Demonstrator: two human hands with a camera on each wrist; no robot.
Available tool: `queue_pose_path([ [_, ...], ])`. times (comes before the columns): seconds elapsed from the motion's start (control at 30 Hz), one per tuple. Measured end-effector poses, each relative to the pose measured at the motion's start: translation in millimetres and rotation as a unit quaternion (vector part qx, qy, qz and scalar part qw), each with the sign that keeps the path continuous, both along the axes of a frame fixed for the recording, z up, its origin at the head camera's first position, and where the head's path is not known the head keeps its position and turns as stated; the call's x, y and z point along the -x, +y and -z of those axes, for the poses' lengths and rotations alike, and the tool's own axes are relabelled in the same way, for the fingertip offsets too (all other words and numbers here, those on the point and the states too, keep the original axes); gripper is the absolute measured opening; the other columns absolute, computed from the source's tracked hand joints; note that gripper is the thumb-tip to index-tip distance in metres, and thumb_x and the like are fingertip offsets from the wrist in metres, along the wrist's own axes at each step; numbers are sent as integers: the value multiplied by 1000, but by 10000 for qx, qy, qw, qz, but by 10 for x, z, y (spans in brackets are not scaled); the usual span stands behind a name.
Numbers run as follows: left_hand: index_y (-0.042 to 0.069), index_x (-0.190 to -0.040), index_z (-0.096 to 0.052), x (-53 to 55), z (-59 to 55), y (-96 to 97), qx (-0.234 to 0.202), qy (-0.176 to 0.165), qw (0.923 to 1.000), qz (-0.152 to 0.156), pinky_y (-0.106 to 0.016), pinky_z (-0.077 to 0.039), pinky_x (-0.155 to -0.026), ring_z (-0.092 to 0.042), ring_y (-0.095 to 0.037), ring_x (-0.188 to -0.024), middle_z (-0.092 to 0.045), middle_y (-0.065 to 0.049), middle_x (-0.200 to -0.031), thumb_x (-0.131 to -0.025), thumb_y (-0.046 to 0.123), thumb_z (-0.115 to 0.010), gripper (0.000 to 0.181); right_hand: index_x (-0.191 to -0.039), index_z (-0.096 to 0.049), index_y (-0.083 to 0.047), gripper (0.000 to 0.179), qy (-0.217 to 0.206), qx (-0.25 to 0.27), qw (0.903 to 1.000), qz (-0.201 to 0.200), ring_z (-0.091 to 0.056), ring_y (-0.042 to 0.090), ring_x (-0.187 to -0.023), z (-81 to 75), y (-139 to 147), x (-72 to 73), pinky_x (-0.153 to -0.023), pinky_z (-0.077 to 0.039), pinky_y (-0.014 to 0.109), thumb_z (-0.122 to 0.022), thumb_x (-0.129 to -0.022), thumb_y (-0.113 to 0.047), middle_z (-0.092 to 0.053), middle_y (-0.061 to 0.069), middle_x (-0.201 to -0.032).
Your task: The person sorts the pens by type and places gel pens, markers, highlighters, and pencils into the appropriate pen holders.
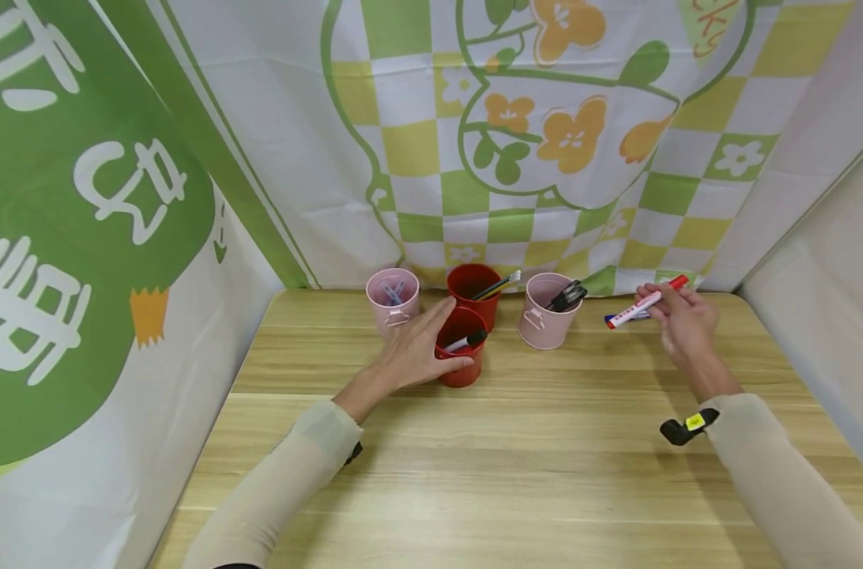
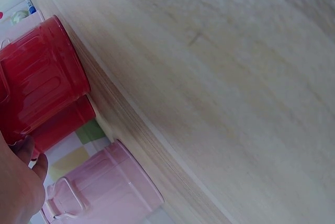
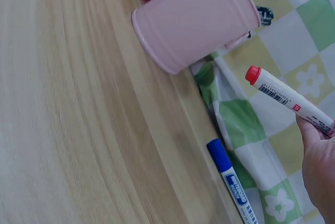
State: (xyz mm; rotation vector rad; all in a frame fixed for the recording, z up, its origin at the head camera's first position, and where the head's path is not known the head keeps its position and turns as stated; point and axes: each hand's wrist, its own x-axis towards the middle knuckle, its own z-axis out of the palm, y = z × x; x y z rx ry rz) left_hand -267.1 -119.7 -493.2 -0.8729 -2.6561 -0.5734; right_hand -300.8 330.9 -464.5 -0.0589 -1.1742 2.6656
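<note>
My left hand [image 1: 416, 348] curves round the front red bucket [image 1: 461, 371], thumb along its near side and fingers at its far left. Inside that bucket leans a white marker with a black cap [image 1: 467, 341]. In the left wrist view the fingertips [image 2: 39, 166] are right at the red wall, low in the picture. My right hand [image 1: 690, 320] pinches a white marker with red ends [image 3: 282, 94], raised over the table's back right. Below it a blue-capped whiteboard marker [image 3: 230, 179] lies on the wood by the cloth, partly hidden in the head view.
Behind the front bucket stands another red bucket [image 1: 467, 278] with several pencils [image 1: 499, 286]. A pink bucket [image 1: 385, 312] with light blue items is on the left; another pink bucket [image 1: 543, 330] with black-topped pens is on the right. A patterned cloth [image 1: 417, 190] hangs behind the wooden table [image 1: 474, 474].
</note>
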Motion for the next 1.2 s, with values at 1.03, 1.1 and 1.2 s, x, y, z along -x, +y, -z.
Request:
queue_pose_path([
  [1.03,14,-155,-26,-8,-4,3,-78,-80,9999,20,-42,-35,-112,-38,-22,-141,-33,-4,-157,-79,78,-55,104,-101,-54,21,13,616,746,9953,6,-70,43,-89,-377,-421,-177,-87,-50,50,-56,-91,14,-67,34,-87],
  [1.1,13,-155,-27,-6,-4,2,-102,-47,9999,40,-44,-36,-111,-38,-22,-140,-33,-5,-157,-79,77,-56,104,-102,-54,19,12,644,711,9954,-61,-69,44,-92,-404,-466,-191,-88,-50,49,-56,-91,13,-67,34,-89],
  [1.2,13,-155,-27,-4,-3,2,-114,-13,9999,55,-45,-36,-111,-39,-23,-140,-34,-6,-157,-79,77,-56,104,-102,-55,18,13,670,575,9961,-89,-69,44,-93,-439,-544,-208,-88,-50,49,-58,-91,13,-67,34,-90],
])
